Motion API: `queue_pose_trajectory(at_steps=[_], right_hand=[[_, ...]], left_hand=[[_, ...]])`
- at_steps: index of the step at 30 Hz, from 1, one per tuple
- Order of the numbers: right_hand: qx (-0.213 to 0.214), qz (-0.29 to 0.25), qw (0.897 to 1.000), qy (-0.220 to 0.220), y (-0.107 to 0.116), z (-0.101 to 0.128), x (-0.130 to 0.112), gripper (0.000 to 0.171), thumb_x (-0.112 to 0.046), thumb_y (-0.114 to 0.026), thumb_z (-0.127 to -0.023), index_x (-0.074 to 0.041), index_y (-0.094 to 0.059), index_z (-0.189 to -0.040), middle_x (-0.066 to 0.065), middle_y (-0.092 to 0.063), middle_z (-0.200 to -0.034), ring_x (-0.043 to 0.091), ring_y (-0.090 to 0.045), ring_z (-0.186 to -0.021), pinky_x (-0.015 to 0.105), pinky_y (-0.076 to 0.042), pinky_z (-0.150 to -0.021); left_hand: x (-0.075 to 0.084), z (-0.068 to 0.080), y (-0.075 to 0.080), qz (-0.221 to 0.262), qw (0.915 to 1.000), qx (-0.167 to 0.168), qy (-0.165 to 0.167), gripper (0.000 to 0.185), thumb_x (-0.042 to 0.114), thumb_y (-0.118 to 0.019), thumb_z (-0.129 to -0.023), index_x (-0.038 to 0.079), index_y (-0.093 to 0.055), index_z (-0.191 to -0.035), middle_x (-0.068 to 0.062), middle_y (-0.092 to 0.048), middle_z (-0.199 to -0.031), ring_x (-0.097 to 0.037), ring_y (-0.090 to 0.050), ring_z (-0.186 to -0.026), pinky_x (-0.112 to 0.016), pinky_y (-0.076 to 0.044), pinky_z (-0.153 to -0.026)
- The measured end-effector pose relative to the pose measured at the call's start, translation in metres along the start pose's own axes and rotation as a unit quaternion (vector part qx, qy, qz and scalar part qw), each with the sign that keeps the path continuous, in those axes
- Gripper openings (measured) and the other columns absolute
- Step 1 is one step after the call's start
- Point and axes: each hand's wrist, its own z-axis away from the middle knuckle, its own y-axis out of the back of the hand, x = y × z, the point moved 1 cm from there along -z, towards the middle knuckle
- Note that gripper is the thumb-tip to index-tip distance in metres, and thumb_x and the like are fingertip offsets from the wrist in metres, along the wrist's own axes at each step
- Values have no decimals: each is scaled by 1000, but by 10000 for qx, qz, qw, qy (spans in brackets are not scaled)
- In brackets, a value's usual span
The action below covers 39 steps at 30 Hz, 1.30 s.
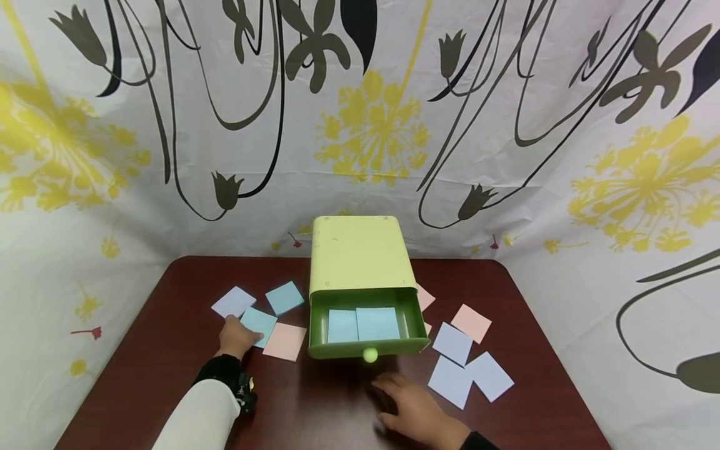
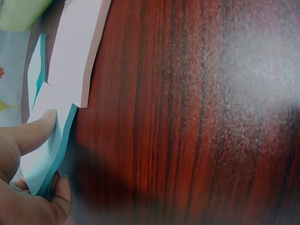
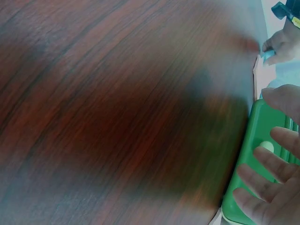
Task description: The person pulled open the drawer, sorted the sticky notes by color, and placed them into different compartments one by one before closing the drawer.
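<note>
Teal paper is what the left hand (image 1: 236,337) has pinched: a teal sticky-note pad (image 1: 258,324) lying on the dark wood surface (image 1: 315,406), left of the open green drawer (image 1: 365,328) of the pale yellow-green box (image 1: 357,253). The right hand (image 1: 413,409) rests spread and holding nothing just in front of the drawer's round knob (image 1: 370,355). From where the thumb sits, I'd guess the top sheets could peel away from the pad, and the peach pad (image 1: 285,341) touching it could be dragged along. The left wrist view shows what the head view cannot: a finger on top (image 2: 35,131) and the thumb (image 2: 58,192) under the pad's curling edge. The right wrist view is blurred, though it shows the fingers (image 3: 267,164) spread over the drawer front.
</note>
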Motion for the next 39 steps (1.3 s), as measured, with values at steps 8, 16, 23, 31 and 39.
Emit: queue_pose_trajectory(at_steps=[8,16,23,31,39], right_hand=[[-55,-66,9999,-140,1,3,5,50,-30,-75,-82,-11,-62,-126,5,-60,-123,25,-60,-112,41,-52,-89],[-27,-154,9997,-193,1,6,7,49,-26,-75,-81,-9,-62,-125,7,-61,-123,26,-59,-112,43,-52,-90],[-45,-270,9990,-352,3,12,13,49,-26,-74,-82,-8,-61,-126,9,-60,-125,28,-57,-115,45,-50,-93],[165,-280,9982,-513,11,17,17,51,-25,-75,-82,-6,-60,-127,15,-57,-127,31,-57,-115,48,-51,-89],[284,-131,9981,-529,14,22,22,51,-25,-76,-81,-7,-61,-126,11,-58,-125,30,-58,-112,47,-53,-86]], left_hand=[[1,2,7,142,9994,44,-303,51,-5,-65,-84,-26,-34,-118,-43,-46,-112,-53,-49,-105,-60,-45,-90],[10,3,23,555,9982,28,-211,51,-3,-58,-90,-24,-29,-127,-42,-39,-123,-52,-43,-114,-61,-41,-95],[39,16,52,738,9961,90,-473,50,3,-55,-94,-16,-28,-131,-39,-36,-131,-49,-41,-117,-59,-42,-92],[99,43,70,698,9913,106,-1115,37,11,-57,-96,-6,-32,-117,-28,-45,-116,-38,-48,-97,-45,-45,-75],[149,73,68,755,9814,13,-1763,31,12,-61,-94,1,-37,-109,-23,-49,-112,-32,-50,-95,-42,-46,-77]])
